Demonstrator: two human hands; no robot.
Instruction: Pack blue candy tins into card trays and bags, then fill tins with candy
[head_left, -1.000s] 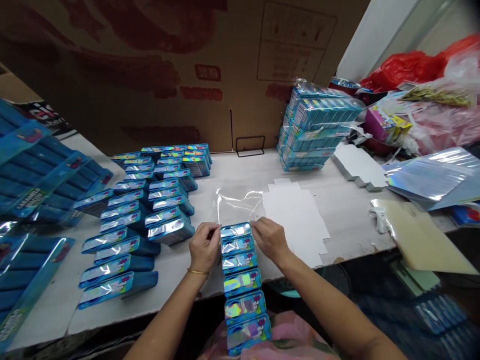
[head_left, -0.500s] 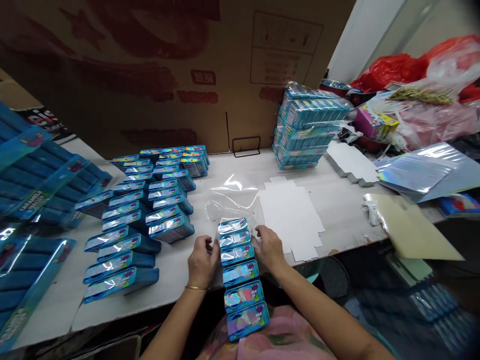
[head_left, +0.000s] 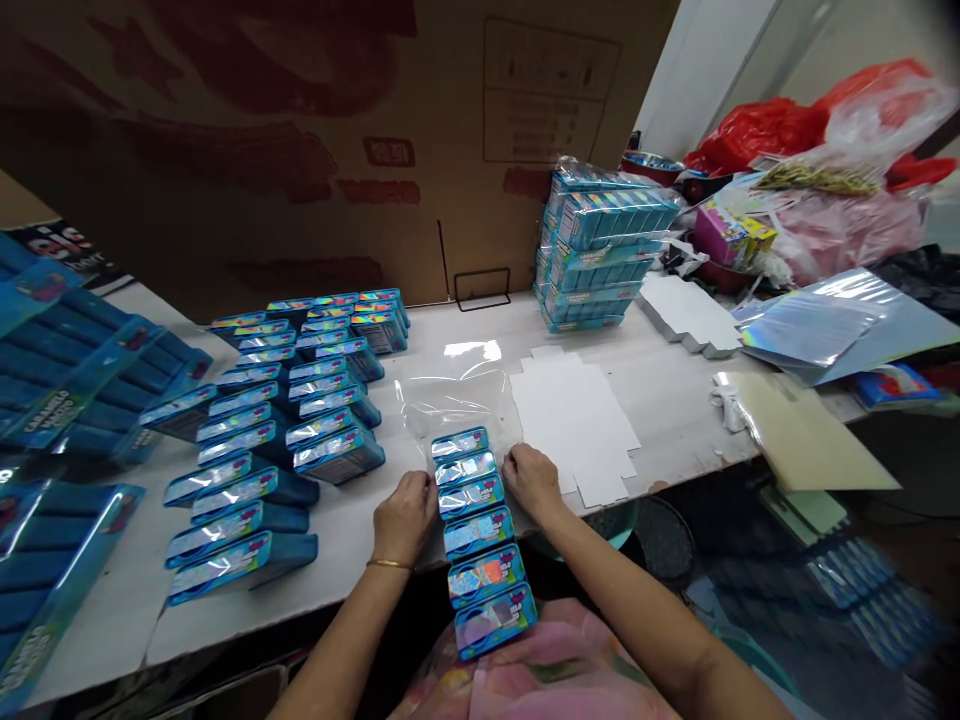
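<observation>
Six boxes [head_left: 478, 532]: lay in one row at the middle of the table [head_left: 442, 325], printed faces up; showed "ELO" in part, otherwise too small to read.
Row axis: ran from mid-table back toward the pink cloth [head_left: 559, 665], slanting slightly right, with the near end past the table's front edge.
Film [head_left: 454, 395]: spread clear and creased just beyond the row's far end.
Left hand [head_left: 405, 515]: rested by the row's left side, fingers curled in narrow; could not tell of any pinch on the Film.
Right hand [head_left: 534, 482]: sat by the row's right side, thumb and fingers drawn close; again could not tell of any hold.
White card [head_left: 581, 410]: lay flat to the right, stepped edges reaching near the table's front.
Loose boxes [head_left: 337, 455]: stood in columns, well left of the row.
Wrapped packs [head_left: 67, 400]: filled the far left; read "CARAMELO".
Stack [head_left: 600, 250]: stood back right; read "CARAMELO" on a band.
Carton [head_left: 300, 90]: closed off the back; bore red print, too dim to read.
Open room: ran between Film and Carton, and right of White card.
</observation>
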